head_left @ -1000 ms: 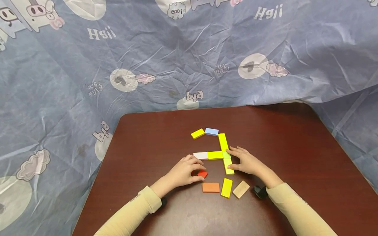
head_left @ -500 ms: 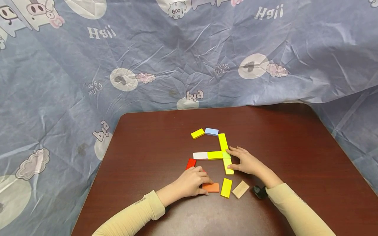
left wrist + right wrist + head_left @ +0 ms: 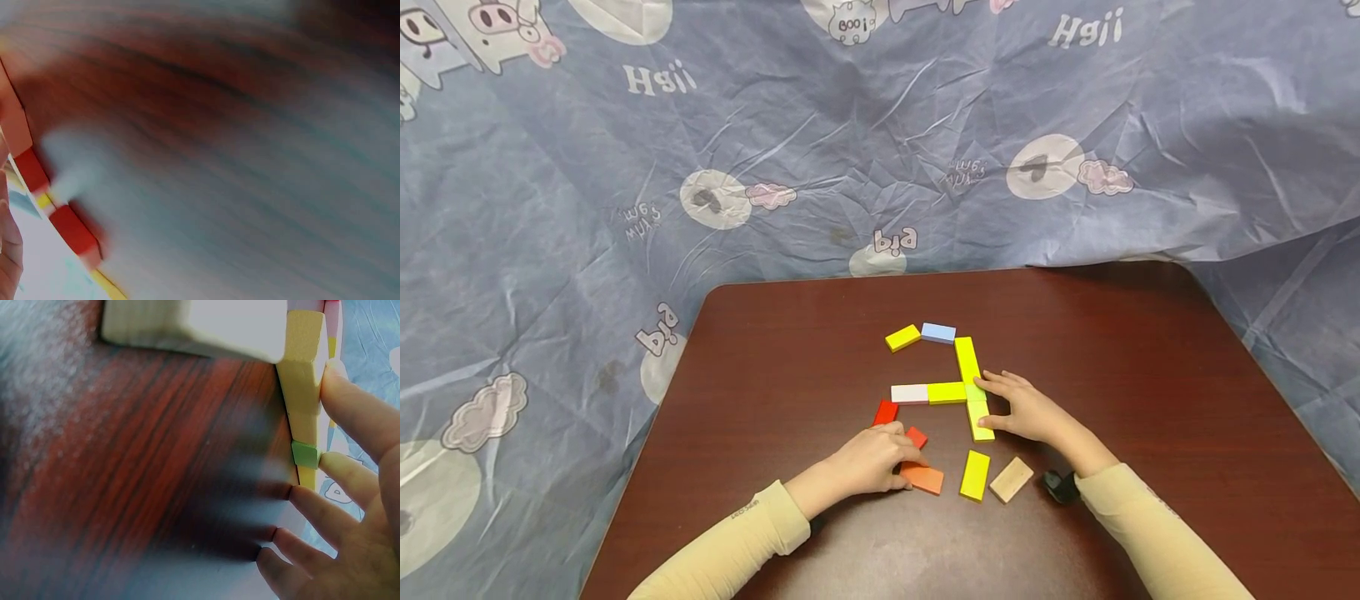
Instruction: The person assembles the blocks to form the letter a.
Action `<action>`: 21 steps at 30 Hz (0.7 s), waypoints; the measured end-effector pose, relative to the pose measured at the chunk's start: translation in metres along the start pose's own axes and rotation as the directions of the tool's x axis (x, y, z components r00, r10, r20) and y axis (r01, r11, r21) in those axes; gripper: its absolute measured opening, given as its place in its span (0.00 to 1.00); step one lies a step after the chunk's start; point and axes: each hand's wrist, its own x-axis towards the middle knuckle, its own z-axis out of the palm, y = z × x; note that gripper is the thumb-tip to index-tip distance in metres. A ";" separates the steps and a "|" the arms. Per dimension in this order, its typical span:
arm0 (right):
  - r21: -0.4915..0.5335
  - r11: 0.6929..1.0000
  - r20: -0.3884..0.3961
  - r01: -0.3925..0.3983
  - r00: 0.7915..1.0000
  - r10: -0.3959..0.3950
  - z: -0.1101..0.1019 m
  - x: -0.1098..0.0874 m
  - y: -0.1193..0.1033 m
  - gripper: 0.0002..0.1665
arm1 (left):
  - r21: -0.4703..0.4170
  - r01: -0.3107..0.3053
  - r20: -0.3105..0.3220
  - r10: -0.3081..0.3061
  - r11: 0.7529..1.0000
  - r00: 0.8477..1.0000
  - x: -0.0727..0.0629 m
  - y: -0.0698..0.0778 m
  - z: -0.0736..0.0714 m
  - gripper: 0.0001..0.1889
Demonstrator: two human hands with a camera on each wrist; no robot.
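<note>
In the head view my left hand (image 3: 872,461) pinches the left end of an orange wooden block (image 3: 928,480) between thumb and fingers; the block lies slightly turned. Two red blocks lie close by: one (image 3: 886,412) beyond the knuckles, the other (image 3: 917,437) partly behind the fingers. My right hand (image 3: 1028,410) has its fingers spread along a row of yellow blocks (image 3: 967,357) joined by a light green block (image 3: 975,392). The right wrist view shows the thumb on a yellow block (image 3: 304,381) and the index fingertip at the green block (image 3: 305,454).
A white block (image 3: 910,394) and a yellow one (image 3: 946,392) branch left from the row. A blue block (image 3: 938,333) and a yellow block (image 3: 902,337) lie at its far end. Nearer are a loose yellow block (image 3: 975,476) and a plain wood block (image 3: 1011,479).
My left hand first moved off the red blocks to the orange block, then drew it left and turned it a little. The right hand has stayed at the yellow row.
</note>
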 end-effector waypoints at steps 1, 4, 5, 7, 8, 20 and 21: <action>0.002 1.000 0.001 -0.001 1.000 0.001 0.000 0.000 0.000 0.44 | -0.015 0.013 0.001 -0.013 1.000 1.000 -0.002 -0.002 0.000 0.16; 0.002 1.000 0.005 -0.004 1.000 0.004 0.000 0.001 0.001 0.45 | -0.042 0.048 0.001 -0.048 0.998 0.999 -0.006 -0.010 -0.001 0.17; 0.003 1.000 0.007 -0.006 1.000 0.006 0.000 0.001 0.001 0.45 | -0.049 0.058 0.000 -0.058 0.997 0.998 -0.007 -0.012 -0.001 0.17; 0.003 1.000 0.007 -0.006 1.000 0.006 0.000 0.002 0.001 0.45 | -0.059 0.075 0.002 -0.075 0.995 0.997 -0.008 -0.017 -0.002 0.17; 0.002 1.000 0.007 -0.005 1.000 0.005 -0.001 0.002 0.001 0.45 | -0.064 0.082 0.005 -0.082 0.995 0.997 -0.009 -0.019 -0.003 0.17; 0.011 1.000 0.003 0.013 1.000 -0.013 0.000 0.000 0.002 0.44 | -0.099 0.127 0.057 -0.122 0.987 0.991 -0.008 -0.032 -0.011 0.16; 0.012 1.000 0.003 0.011 1.000 -0.011 0.000 0.000 0.002 0.44 | -0.100 0.130 0.059 -0.125 0.986 0.990 -0.008 -0.032 -0.011 0.17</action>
